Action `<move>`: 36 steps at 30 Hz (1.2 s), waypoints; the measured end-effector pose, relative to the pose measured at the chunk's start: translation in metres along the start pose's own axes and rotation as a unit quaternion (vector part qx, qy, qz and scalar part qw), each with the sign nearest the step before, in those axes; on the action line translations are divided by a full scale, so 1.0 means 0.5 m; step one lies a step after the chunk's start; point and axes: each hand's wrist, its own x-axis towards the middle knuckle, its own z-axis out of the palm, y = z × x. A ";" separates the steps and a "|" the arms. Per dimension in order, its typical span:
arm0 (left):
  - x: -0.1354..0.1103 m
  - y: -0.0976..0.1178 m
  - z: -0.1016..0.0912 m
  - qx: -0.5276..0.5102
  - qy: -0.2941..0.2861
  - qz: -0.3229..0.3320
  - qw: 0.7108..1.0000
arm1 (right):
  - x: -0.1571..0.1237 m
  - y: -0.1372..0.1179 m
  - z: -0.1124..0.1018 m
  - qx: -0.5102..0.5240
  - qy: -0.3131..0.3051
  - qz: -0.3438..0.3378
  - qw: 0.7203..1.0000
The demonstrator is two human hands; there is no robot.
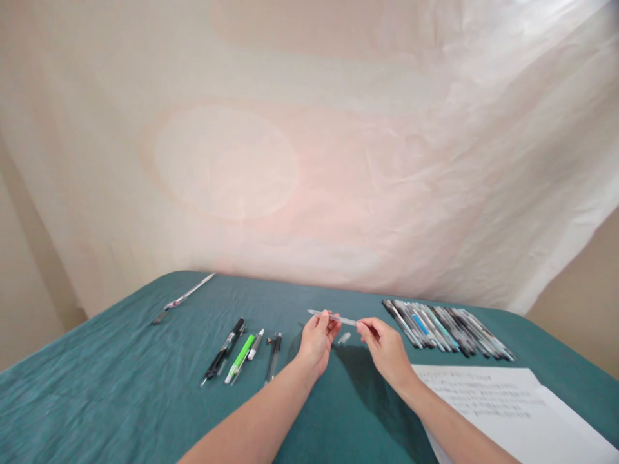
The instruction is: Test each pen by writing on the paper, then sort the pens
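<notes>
Background: pale creased sheet hung behind the table; nothing else of the room shows.

Surface: table under a teal cloth, wrinkled. The far edge runs close behind the work, and the left and right edges fall away at an angle.

Paper, printed, lies near right, under the right forearm.

Pen row: far right, packed side by side, near the far edge. Pen group: left of centre, a few loose pens. Lone pen: far left, well apart.

Left hand pinches the clear pen at mid-barrel, fingertips pressed together. Right hand pinches its right end. The pen is held level, just above the cloth, between group and row.

Cap: small and clear, lying on the cloth just below the pen, between the hands.

Risks (judged):
- The cap is pale and tiny; a wrist brushing it could send it into a fold or off the table.
- The right forearm could drag the paper.
- A slipped fingertip grip would drop the pen, which could roll toward the far edge.

Open room: the bare cloth near and left is wide. The space between the right hand and the row is narrower.
</notes>
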 end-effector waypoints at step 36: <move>-0.007 0.001 0.014 0.005 -0.017 0.019 1.000 | 0.001 0.010 0.003 0.009 -0.037 0.037 0.999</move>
